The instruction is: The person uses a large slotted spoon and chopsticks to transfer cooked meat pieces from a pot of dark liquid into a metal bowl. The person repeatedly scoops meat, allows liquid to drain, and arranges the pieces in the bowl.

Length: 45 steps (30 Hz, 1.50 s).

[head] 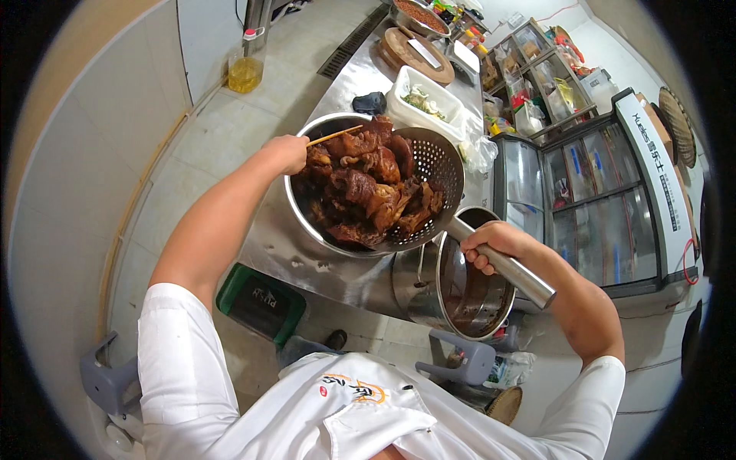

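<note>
My right hand point(489, 247) grips the thick metal handle of a large perforated strainer ladle point(440, 167), tilted over a wide steel basin point(296, 213). Dark brown braised meat pieces point(368, 184) lie heaped across the basin and the ladle's bowl. My left hand point(287, 154) is closed around wooden chopsticks point(335, 135), whose tips reach the top of the meat. Below the ladle stands a deep stainless steel pot point(477, 293) with dark brown liquid inside. How far the meat rests on the ladle or in the basin, I cannot tell.
A steel table point(339, 282) carries a white plastic tub point(402, 109) of cut greens, a black bundle point(369, 103) and a round wooden chopping board point(437, 60) with a cleaver. A glass-door fridge point(604, 201) stands right. On the floor are a green-rimmed bin point(230, 287) and a grey stool point(471, 362).
</note>
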Motion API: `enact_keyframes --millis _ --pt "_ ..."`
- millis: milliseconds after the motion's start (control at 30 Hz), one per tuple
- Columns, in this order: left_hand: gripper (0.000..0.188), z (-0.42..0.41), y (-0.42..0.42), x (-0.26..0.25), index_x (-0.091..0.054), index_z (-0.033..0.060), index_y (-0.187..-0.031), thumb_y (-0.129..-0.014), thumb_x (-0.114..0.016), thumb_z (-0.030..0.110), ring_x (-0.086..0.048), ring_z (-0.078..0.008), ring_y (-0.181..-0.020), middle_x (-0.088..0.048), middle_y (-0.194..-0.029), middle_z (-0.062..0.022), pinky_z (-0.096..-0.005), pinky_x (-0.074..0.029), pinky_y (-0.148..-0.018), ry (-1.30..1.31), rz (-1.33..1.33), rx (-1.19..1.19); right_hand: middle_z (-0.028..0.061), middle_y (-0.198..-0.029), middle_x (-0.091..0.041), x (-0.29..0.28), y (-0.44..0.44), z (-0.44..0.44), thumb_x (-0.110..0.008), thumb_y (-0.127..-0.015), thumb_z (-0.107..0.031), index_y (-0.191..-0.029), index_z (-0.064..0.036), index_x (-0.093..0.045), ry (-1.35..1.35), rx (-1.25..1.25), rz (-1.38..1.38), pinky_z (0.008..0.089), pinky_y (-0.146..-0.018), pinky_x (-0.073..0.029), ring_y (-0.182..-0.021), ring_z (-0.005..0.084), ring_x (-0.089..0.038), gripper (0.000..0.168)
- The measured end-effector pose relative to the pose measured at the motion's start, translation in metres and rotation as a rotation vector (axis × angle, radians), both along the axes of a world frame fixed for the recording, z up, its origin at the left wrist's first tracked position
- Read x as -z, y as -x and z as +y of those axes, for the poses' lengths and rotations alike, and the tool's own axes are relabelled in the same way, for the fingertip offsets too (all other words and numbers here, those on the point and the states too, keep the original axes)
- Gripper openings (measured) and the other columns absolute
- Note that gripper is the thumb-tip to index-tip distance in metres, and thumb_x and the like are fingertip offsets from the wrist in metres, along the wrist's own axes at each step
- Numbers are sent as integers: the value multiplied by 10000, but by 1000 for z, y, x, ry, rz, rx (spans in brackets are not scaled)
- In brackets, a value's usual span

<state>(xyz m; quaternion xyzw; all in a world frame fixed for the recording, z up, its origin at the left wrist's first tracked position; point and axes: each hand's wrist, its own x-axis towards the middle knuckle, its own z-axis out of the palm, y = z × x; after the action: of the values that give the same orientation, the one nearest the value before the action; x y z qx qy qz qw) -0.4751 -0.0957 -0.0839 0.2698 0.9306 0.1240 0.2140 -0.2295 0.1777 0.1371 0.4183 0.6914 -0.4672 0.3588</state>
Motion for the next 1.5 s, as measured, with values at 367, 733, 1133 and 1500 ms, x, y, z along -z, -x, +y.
enact_keyframes --millis 367,733,1133,1500 --pt "308 -10 5 17 -651 35 -1115 -817 -576 46 -669 -364 -1020 -696 -1091 -191 -455 -551 -824 -55 12 -68 24 -695 -541 -3 26 13 -547 -948 -191 -827 -21 -559 65 52 -43 235 -421 -412 -531 78 -517 209" --pt "237 -22 3 22 -567 40 -1099 -870 -551 96 -637 -391 -1000 -671 -1056 -206 -483 -509 -821 -24 25 -58 41 -727 -563 -21 24 19 -563 -939 -153 -948 20 -554 2 38 -21 238 -419 -414 -516 92 -513 173" --pt "241 -36 6 31 -564 40 -1113 -886 -539 117 -640 -386 -994 -670 -1055 -208 -478 -509 -811 -20 30 -77 84 -741 -586 -37 46 36 -596 -924 -151 -935 57 -576 -115 -110 41 258 -419 -432 -518 113 -538 210" --pt "271 -31 3 10 -574 72 -1144 -875 -538 61 -653 -356 -1028 -683 -1094 -157 -463 -535 -821 18 43 -86 82 -672 -571 -23 34 41 -669 -830 -114 -867 31 -563 -463 -236 230 312 -408 -446 -492 162 -555 184"
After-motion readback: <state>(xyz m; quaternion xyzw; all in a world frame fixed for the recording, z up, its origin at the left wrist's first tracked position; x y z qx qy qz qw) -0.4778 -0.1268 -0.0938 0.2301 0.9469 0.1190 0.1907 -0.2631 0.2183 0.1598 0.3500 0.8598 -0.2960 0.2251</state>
